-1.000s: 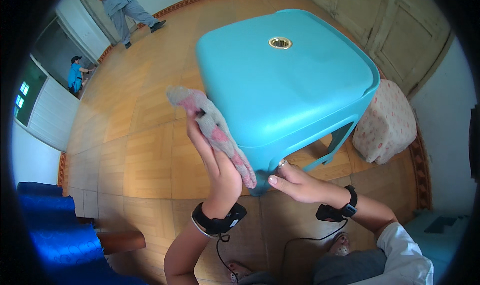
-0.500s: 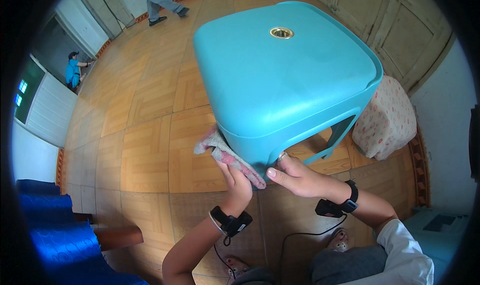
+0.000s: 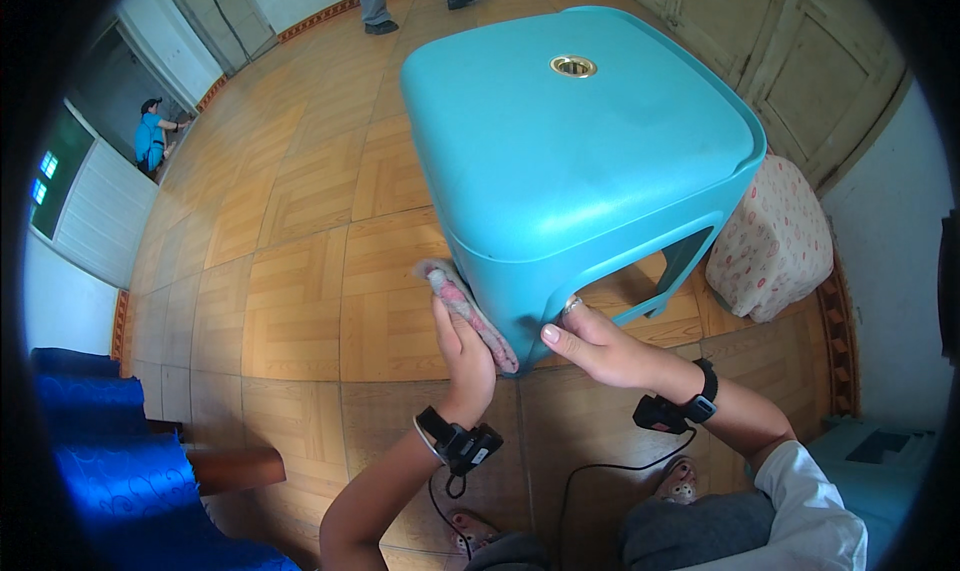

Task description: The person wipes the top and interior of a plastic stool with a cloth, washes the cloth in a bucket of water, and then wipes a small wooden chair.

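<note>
Stool (image 3: pixel 585 156): turquoise, seat up, directly ahead of my two hands. Its near-left corner points down between them. I cannot tell whether all its feet bear on the floor.

Bundle (image 3: pixel 770 246): patterned cover, right of the stool, not touched by me.

Right hand (image 3: pixel 605 353): at the stool's near side, on the near-left leg. My thumb lies on the leg's outer face; my fingers pass into the side opening and are mostly hidden. The grip is closed around the leg edge. Of my two hands, this one is in direct contact with the stool.

Left hand (image 3: pixel 468 363): just outside the stool's left side, palm turned toward it, nearly flat, holding the cloth (image 3: pixel 470 316). Finger pressure cannot be told.

The cloth lies between my palm and the stool, apparently touching the left side. Its long axis slants down that side toward the near-left leg.
</note>
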Tool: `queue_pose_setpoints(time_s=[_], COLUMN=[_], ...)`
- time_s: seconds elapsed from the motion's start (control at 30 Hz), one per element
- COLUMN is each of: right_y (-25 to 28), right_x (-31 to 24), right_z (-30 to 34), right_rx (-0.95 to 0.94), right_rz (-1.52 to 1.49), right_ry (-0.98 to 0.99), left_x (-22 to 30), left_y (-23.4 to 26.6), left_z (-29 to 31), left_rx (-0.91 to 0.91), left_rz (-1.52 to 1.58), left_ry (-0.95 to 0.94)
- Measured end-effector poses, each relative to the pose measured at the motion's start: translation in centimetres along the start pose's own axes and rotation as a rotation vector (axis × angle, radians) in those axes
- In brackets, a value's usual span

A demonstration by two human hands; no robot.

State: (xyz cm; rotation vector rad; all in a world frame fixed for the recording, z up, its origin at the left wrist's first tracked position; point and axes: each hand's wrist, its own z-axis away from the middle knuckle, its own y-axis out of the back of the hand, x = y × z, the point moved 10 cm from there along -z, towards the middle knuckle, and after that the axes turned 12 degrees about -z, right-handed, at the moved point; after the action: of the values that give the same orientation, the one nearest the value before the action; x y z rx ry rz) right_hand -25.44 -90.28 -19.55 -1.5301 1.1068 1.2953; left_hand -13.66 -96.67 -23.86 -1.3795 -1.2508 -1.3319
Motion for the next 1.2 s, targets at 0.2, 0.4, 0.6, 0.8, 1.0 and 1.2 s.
queue_pose_setpoints(time_s=[0.2,0.4,0.6,0.8,1.0,1.2], right_y=[0.1,-0.3,-0.1,0.4,0.3,0.1], right_x=[1.6,0.8,1.5,0.8,1.0,-0.2], right_z=[0.6,0.2,0.5,0.5,0.5,0.6], right_rx=[-0.012,0.013,-0.01,0.062,0.058,0.099], right_rz=[0.021,-0.017,0.051,0.069,0.071,-0.047], right_ry=[-0.146,-0.012,-0.027,0.059,0.034,0.031], left_x=[12.4,11.8,2.7,-3.8,-5.7,-7.6], left_y=[0.7,-1.4,-0.6,-0.9,-1.5,1.1], left_z=[0.0,1.6,1.1,2.6,1.1,-4.0], left_rx=[0.161,0.245,0.127,-0.019,-0.052,0.106], left_rz=[-0.025,-0.408,-0.175,-0.285,0.161,0.286], left_ry=[-0.43,-0.837,-0.534,-0.113,0.186,0.146])
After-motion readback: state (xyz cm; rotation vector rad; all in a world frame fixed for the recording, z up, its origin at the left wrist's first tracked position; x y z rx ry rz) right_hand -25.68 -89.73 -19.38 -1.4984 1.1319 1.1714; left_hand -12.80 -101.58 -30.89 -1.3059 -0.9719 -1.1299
